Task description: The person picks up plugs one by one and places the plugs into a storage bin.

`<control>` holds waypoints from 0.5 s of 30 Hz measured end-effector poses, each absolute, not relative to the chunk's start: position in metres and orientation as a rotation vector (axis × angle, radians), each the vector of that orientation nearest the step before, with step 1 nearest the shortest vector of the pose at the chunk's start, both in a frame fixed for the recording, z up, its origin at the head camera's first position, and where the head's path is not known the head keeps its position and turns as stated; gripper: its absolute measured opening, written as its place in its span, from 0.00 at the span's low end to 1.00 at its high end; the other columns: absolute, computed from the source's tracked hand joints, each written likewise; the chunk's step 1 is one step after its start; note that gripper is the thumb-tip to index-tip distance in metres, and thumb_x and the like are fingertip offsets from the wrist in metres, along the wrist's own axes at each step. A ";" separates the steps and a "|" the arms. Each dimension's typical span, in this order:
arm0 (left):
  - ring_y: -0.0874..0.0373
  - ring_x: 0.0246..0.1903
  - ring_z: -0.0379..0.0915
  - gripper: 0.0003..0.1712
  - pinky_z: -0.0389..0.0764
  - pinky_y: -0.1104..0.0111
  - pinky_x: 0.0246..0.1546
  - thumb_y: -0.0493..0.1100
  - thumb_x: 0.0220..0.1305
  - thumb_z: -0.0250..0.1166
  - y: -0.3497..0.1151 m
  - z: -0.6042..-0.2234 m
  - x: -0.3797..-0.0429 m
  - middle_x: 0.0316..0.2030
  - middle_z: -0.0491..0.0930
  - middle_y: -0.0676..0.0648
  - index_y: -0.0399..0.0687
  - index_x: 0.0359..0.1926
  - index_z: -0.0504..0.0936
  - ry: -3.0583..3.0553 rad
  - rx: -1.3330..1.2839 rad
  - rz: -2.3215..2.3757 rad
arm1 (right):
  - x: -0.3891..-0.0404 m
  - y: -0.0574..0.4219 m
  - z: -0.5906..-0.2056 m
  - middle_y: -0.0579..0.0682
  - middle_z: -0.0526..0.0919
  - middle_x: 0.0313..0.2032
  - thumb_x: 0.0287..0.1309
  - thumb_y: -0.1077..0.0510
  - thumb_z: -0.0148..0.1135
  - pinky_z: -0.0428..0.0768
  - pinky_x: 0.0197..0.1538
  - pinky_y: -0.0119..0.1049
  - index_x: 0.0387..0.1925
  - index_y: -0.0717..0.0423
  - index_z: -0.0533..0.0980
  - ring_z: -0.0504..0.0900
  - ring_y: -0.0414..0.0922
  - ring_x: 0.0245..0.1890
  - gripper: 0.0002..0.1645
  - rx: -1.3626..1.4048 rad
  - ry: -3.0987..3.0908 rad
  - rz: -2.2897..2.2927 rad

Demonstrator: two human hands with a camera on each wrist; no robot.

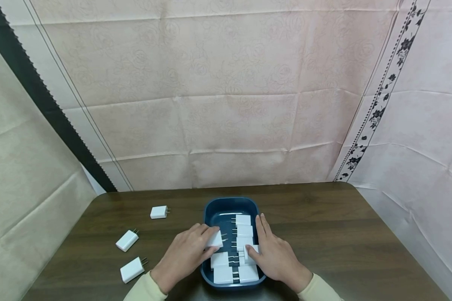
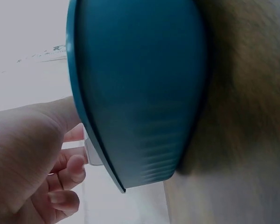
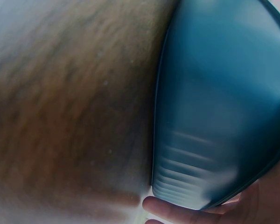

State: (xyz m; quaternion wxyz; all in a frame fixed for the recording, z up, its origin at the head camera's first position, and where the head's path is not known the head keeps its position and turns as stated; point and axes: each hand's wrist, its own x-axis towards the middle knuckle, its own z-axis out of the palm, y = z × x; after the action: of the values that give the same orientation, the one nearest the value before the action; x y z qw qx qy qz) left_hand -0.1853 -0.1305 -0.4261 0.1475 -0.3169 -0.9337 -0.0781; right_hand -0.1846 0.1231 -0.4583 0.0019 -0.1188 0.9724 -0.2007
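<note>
In the head view, my left hand (image 1: 188,253) pinches a white plug-in charger (image 1: 215,240) between thumb and fingers, its prongs pointing right, over the left side of a dark blue tray (image 1: 231,203). My right hand (image 1: 280,257) holds the tray's right wall, fingers straight along the outside and thumb reaching in over the rim onto a white charger (image 1: 252,260). Several chargers form a column (image 1: 245,230) along the tray's right side. Two more lie at the near left, prongs inward. In the left wrist view, the tray wall (image 2: 135,93) hides most of the pinched charger.
On the brown wooden table (image 1: 335,234), three loose white chargers lie left of the tray: one at the back (image 1: 158,212), one mid-left (image 1: 127,241) and one nearer me (image 1: 132,270). A patterned cloth (image 1: 229,117) hangs behind the table and along both sides.
</note>
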 end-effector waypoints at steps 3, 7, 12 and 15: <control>0.62 0.36 0.71 0.28 0.81 0.69 0.37 0.56 0.60 0.63 -0.131 -0.428 -0.186 0.46 0.82 0.49 0.49 0.58 0.78 -2.693 -0.910 -0.231 | -0.184 0.123 -0.458 0.59 0.46 0.75 0.61 0.34 0.51 0.76 0.52 0.57 0.75 0.57 0.45 0.72 0.57 0.61 0.53 -0.370 3.048 -0.631; 0.63 0.36 0.71 0.27 0.80 0.70 0.36 0.57 0.60 0.63 -0.131 -0.430 -0.187 0.46 0.82 0.50 0.51 0.58 0.79 -2.710 -0.910 -0.239 | -0.184 0.123 -0.458 0.59 0.46 0.75 0.61 0.33 0.51 0.76 0.52 0.57 0.75 0.58 0.45 0.71 0.57 0.61 0.53 -0.371 3.047 -0.630; 0.63 0.34 0.73 0.27 0.81 0.68 0.36 0.59 0.59 0.64 -0.132 -0.433 -0.189 0.45 0.82 0.51 0.53 0.57 0.79 -2.748 -0.902 -0.270 | -0.184 0.123 -0.458 0.59 0.46 0.75 0.61 0.34 0.51 0.75 0.53 0.57 0.75 0.58 0.45 0.71 0.57 0.61 0.53 -0.372 3.043 -0.634; 0.65 0.32 0.73 0.27 0.81 0.69 0.34 0.59 0.58 0.64 -0.132 -0.433 -0.190 0.43 0.82 0.51 0.54 0.56 0.80 -2.774 -0.884 -0.307 | -0.184 0.122 -0.457 0.59 0.46 0.75 0.61 0.33 0.51 0.75 0.53 0.57 0.75 0.58 0.45 0.71 0.57 0.61 0.53 -0.367 3.040 -0.632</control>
State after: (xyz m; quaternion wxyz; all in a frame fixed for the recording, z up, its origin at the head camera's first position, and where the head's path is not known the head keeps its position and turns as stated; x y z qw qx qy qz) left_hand -0.1901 -0.1321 -0.4335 0.1068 -0.3002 -0.9421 -0.1043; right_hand -0.1840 0.1223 -0.4573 0.0077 -0.1175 0.9722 -0.2023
